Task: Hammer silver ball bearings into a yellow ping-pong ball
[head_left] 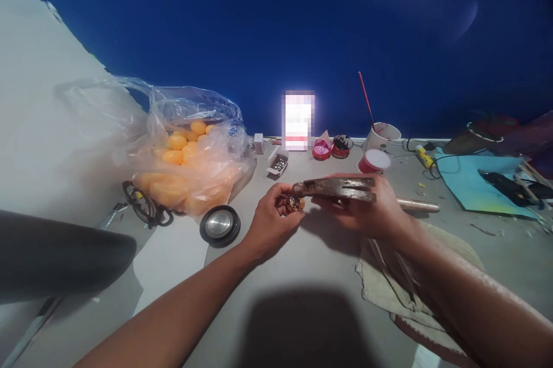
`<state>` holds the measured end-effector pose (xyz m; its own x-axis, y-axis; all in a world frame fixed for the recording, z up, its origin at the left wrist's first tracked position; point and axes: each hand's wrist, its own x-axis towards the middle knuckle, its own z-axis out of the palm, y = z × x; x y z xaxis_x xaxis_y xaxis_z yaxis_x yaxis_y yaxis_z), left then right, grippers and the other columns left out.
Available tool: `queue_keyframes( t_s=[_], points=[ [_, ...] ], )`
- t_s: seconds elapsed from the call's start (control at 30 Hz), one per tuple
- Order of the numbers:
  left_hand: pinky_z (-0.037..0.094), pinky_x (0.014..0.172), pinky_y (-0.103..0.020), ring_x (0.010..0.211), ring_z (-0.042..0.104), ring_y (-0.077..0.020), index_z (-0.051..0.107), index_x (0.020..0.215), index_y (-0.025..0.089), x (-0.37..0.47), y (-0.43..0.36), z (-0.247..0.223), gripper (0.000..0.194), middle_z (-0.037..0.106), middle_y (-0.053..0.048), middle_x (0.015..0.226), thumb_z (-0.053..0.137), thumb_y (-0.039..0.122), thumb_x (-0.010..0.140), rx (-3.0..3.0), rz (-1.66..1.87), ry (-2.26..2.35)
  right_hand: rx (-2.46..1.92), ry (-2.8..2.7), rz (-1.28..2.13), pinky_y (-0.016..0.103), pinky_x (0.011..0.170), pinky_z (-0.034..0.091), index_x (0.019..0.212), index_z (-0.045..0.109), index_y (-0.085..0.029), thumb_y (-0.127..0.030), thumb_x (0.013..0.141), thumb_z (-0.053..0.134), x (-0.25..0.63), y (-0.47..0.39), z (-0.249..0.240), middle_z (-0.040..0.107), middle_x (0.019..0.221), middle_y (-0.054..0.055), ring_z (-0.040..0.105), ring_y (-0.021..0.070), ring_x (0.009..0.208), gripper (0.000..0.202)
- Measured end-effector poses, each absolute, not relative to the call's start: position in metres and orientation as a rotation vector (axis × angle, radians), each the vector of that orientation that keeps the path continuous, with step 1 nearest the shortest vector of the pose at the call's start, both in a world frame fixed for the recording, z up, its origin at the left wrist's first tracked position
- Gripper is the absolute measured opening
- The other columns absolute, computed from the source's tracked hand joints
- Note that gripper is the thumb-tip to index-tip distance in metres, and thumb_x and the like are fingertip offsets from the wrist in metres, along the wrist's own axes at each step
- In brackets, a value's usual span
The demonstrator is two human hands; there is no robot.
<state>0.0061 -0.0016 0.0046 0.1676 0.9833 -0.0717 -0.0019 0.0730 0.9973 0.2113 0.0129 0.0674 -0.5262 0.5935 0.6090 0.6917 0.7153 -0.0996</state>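
My left hand (276, 215) pinches a small round orange-and-gold ball (295, 204) with a shiny, studded-looking surface; fingers and thumb cover part of it. A claw hammer (339, 188) with a worn, rusty head is gripped in my right hand (375, 209), its wooden handle sticking out to the right. The hammer's striking face is right at the ball's upper side, close to my left fingertips; I cannot tell whether it touches. Beyond my left hand sits a small open box (277, 164) of shiny metal bits that look like tacks.
Left stands a clear plastic bag (194, 109) of orange balls, with a black round lid (220, 226) nearby. Behind are a lit screen (298, 120), small red pots (322, 149), a red-and-white tub (374, 161) and a cup (384, 135) with a stick. A cloth (453, 247) lies right.
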Motion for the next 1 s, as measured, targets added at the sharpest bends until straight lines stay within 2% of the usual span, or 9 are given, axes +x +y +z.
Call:
queue_keyframes(
  t_s=[0.1,0.2,0.3,0.53,1.0],
  points=[
    [0.048,0.077,-0.03,0.079,0.059,-0.0155,0.066,0.1,0.021,0.006,-0.005,0.007,0.027,0.069,-0.001,0.092,0.07,0.018,0.073,1.485,1.023,1.217,-1.038,-2.274,-0.226,0.029,0.056,0.044,0.101,0.08,-0.024,-0.038,0.095,0.063,0.213,0.014,0.065,0.081,0.087,0.003,0.07,0.017,0.062,0.023],
    [0.048,0.088,-0.036,0.094,0.06,-0.0218,0.067,0.097,0.023,0.003,-0.005,0.005,0.029,0.069,-0.003,0.099,0.072,0.015,0.07,1.741,1.097,1.384,-1.065,-2.285,-0.242,0.029,0.057,0.043,0.103,0.081,-0.026,-0.041,0.094,0.063,0.214,0.016,0.061,0.08,0.084,0.003,0.07,0.0176,0.064,0.025],
    [0.048,0.093,-0.04,0.101,0.058,-0.0249,0.069,0.094,0.023,0.001,-0.001,0.0,0.027,0.068,-0.004,0.099,0.074,0.014,0.07,1.848,1.074,1.457,-1.081,-2.347,-0.193,0.028,0.055,0.038,0.106,0.081,-0.028,-0.04,0.094,0.064,0.214,0.018,0.059,0.081,0.084,0.002,0.07,0.0174,0.066,0.024],
    [0.046,0.094,-0.041,0.102,0.059,-0.0246,0.069,0.102,0.021,0.001,0.0,-0.003,0.032,0.07,-0.004,0.102,0.072,0.01,0.072,1.91,0.977,1.441,-1.164,-2.419,-0.122,0.03,0.054,0.032,0.097,0.081,-0.026,-0.04,0.093,0.064,0.212,0.019,0.058,0.08,0.083,0.001,0.067,0.016,0.061,0.022],
    [0.046,0.089,-0.039,0.097,0.059,-0.0243,0.067,0.094,0.022,0.0,0.001,-0.004,0.022,0.069,-0.004,0.095,0.072,0.014,0.075,1.971,0.94,1.455,-1.148,-2.418,-0.105,0.029,0.055,0.034,0.103,0.081,-0.027,-0.04,0.094,0.064,0.21,0.015,0.06,0.081,0.084,0.002,0.069,0.017,0.063,0.024]
  ],
)
